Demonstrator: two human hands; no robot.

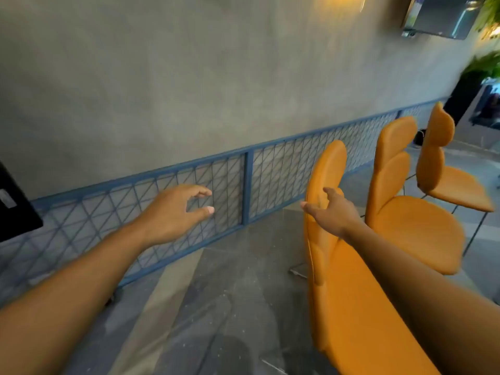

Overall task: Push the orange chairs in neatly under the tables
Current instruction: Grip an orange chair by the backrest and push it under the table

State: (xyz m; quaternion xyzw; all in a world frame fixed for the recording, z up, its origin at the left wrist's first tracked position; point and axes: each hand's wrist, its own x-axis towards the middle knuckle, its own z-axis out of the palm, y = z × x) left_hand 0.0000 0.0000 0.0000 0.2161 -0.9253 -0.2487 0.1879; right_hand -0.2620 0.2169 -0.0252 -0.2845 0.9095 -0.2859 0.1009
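Presently our left hand (173, 209) hangs spread and empty; our right hand (334, 212), fingers unclenched, reaches the nearest chair (351, 307) on the floor (216, 293). We judge it light, stiff, padded: push at the backrest top (334, 155).

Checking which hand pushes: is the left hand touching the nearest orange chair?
Apart. The head view shows the left hand in front of the blue railing, with railing and floor visible between it and the nearest orange chair.

place: café seating | cues: orange chairs (414, 226) in row, wall screen (438, 17), plants (484, 66)
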